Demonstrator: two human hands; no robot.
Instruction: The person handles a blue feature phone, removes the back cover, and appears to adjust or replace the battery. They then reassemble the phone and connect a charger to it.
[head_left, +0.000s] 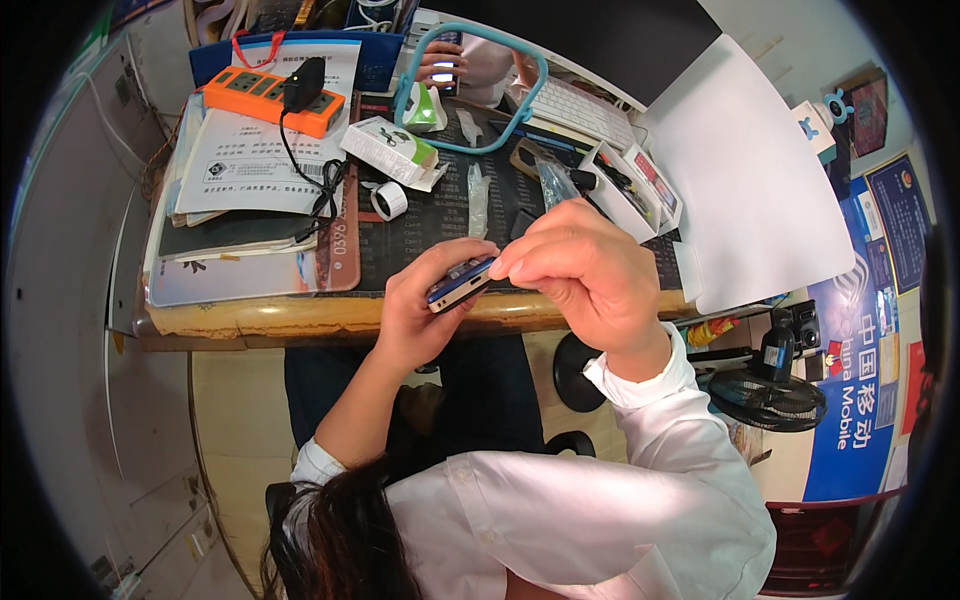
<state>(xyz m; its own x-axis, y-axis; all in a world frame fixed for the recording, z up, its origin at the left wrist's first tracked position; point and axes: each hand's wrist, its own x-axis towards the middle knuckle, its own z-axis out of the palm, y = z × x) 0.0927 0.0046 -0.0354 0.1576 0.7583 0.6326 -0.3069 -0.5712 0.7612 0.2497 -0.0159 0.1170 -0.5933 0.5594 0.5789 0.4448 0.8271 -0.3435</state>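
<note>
My left hand (420, 300) grips a blue mobile phone (459, 288) just above the desk's front edge. The phone is tilted, its pale end with the port slot turned towards me. Against the phone's right corner, the thumb and bent fingers of my right hand (592, 277) are pinched together. Those fingers hide whether they hold something small. A light-blue framed mirror (525, 112) on the desk seems to reflect a hand, a phone with a lit patch and a white shirt.
An orange power strip (247, 94) with a black charger (304, 86) lies on papers at left. Beyond my hands are an opened white-green box (394, 150), a label roll (389, 201), a white box of cables (619, 191) and a keyboard (577, 109). A black fan (769, 397) stands right.
</note>
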